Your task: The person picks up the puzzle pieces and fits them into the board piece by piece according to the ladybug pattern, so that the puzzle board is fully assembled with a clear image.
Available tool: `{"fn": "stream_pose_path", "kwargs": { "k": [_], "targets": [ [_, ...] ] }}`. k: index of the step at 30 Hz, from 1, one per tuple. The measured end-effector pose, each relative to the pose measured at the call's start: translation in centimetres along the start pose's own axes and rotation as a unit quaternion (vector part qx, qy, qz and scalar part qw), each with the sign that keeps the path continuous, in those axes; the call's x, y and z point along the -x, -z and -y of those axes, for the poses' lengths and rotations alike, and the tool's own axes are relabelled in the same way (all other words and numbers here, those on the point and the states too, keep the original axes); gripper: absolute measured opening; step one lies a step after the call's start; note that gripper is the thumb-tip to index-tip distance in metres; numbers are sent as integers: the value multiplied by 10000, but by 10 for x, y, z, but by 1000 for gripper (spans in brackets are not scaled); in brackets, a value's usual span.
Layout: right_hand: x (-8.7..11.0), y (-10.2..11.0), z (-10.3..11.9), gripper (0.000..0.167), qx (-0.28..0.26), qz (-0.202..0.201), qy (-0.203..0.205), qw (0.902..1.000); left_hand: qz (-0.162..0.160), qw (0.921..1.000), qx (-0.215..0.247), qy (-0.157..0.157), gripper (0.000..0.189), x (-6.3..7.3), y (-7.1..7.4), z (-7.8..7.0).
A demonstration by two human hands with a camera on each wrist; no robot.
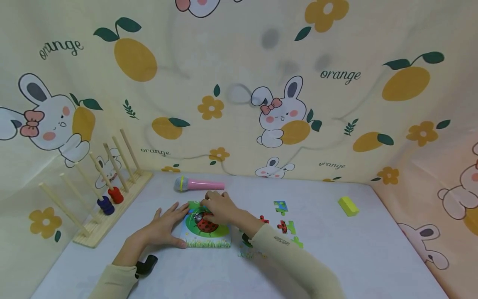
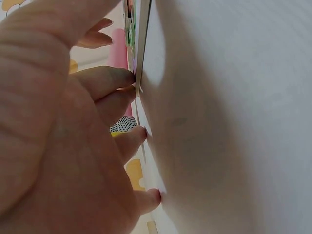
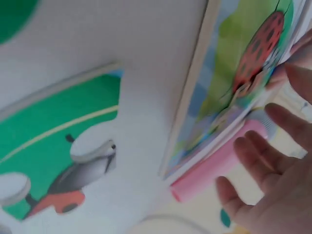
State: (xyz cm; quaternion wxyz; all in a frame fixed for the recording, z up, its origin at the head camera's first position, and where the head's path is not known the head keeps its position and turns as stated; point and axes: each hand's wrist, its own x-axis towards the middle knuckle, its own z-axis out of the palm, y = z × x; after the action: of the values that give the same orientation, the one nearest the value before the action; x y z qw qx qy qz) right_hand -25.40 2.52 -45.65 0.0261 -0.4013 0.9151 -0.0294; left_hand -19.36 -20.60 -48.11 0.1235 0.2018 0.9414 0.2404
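Two hands work at a ladybug puzzle board (image 1: 209, 241), which lies flat on a white table (image 1: 373, 249) between them. The left hand (image 1: 166, 224) has its fingers spread along the left side: the thumb tip lies at the lower left corner, while higher up two fingertips touch the board's edge and the other two rest just outside it, as the left wrist view shows. The right hand (image 1: 223, 207) reaches in from the right, its bent fingers over the top part of the board, above the ladybug's head; three of them stand apart and loosely curved, but whether finger and thumb pinch a piece I cannot tell. Under and beyond the right forearm, loose puzzle pieces (image 1: 290, 226) lie scattered to the board's right, well apart from the fingertips. Just behind the right hand lies a pink toy microphone (image 1: 205, 185). Farther left stands a wooden peg rack (image 1: 119, 209) bearing purple rings (image 1: 106, 206) and red rings (image 1: 115, 195); a yellow-green block (image 1: 348, 206) lies far right.
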Motion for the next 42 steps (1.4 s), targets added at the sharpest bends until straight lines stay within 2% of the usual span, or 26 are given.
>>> {"fn": "stream_pose_path", "kwargs": {
  "k": [3,6,9,12,19,27,42],
  "targets": [
    [9,2,7,56,132,317,-118,9993,-2,10000,-6,-13,112,0,0,0],
    [17,1,12,68,40,703,-259,9972,11,10000,1,-33,112,-1,-1,1],
    [23,0,17,74,-193,1097,-395,9930,32,9999,64,-72,113,-1,-1,3],
    [27,-5,21,75,-360,1282,-470,9900,50,9999,68,-99,113,-1,-1,3],
    [27,-11,29,77,-279,1336,-624,9887,24,9998,70,-159,112,0,-1,4],
    [25,-14,30,79,-268,1356,-721,9878,25,10000,37,-65,112,-1,0,3],
    [26,-9,31,80,109,1428,-744,9869,66,9999,121,-20,112,-1,-1,4]
  ]
}}
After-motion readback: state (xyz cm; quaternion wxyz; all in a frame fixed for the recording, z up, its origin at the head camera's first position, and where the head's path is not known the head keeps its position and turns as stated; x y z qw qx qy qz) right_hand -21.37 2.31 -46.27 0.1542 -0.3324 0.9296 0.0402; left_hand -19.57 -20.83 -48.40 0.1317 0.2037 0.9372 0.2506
